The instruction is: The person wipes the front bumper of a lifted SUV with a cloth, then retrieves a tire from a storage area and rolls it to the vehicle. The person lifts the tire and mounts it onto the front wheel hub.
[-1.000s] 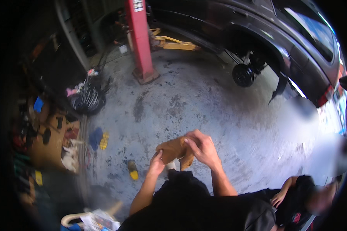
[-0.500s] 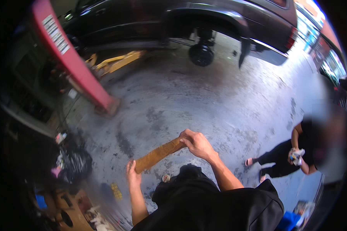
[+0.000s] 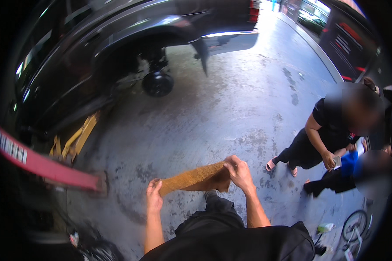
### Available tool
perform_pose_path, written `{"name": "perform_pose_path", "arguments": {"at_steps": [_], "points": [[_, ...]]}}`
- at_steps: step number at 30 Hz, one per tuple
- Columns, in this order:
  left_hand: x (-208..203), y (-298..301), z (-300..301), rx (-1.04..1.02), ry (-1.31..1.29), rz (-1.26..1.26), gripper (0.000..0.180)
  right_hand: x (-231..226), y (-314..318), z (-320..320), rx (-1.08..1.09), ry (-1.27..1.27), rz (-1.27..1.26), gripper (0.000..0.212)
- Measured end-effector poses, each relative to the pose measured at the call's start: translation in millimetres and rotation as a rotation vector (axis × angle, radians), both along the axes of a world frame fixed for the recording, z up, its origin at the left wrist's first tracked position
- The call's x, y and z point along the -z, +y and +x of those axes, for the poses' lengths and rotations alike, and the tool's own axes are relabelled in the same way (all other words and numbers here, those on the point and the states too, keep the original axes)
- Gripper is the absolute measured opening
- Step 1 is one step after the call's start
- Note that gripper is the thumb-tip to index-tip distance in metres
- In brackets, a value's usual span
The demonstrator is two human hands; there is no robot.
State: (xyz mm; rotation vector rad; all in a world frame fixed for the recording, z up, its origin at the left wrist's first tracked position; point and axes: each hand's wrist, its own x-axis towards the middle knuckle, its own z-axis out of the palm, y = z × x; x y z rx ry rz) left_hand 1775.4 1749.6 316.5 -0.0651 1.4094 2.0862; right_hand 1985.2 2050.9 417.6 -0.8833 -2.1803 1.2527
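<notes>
A brown, rough-textured strip of cloth or sandpaper-like sheet (image 3: 191,177) stretches between my two hands in front of my body. My left hand (image 3: 154,195) pinches its left end, the thumb and fingers closed on the edge. At the other end my right hand (image 3: 240,174) grips the upper corner, and the strip's right part folds down below that hand. Its exact material I cannot make out. The sheet hangs above the grey floor, apart from everything but my hands.
A dark pickup (image 3: 96,56) with a bare wheel hub (image 3: 157,83) stands raised ahead. A red lift post (image 3: 52,167) and yellow lift arm (image 3: 80,135) are at left. Two people stand at right, one a person in black (image 3: 335,130). A black bag (image 3: 100,250) lies lower left.
My view has swung to the right, bringing a second person and a bicycle into sight. The sheet has opened out, its right part now hanging down under my right hand.
</notes>
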Motion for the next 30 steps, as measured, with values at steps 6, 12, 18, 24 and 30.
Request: {"name": "perform_pose_path", "arguments": {"at_steps": [6, 12, 18, 24, 30], "points": [[-18.3, 230.0, -49.9, 0.199, 0.077, 0.045, 0.026, -7.8, 158.5, -1.0, 0.172, 0.053, 0.053, 0.015], [-44.8, 430.1, -71.9, 0.333, 0.173, 0.163, 0.026, -6.2, 295.9, 12.4, 0.398, 0.116, 0.095, 0.016], [-50.9, 611.1, -85.0, 0.417, 0.128, 0.185, 0.026, 16.5, 449.8, 24.9, 0.648, 0.233, 0.139, 0.015], [-76.7, 824.1, -92.6, 0.538, 0.167, 0.227, 0.029, 0.0, 630.4, 27.6, 0.787, 0.253, 0.124, 0.012], [-117.9, 1049.8, -93.3, 0.671, 0.304, 0.224, 0.027, -22.3, 783.5, 37.6, 0.907, 0.304, 0.15, 0.009]]}}
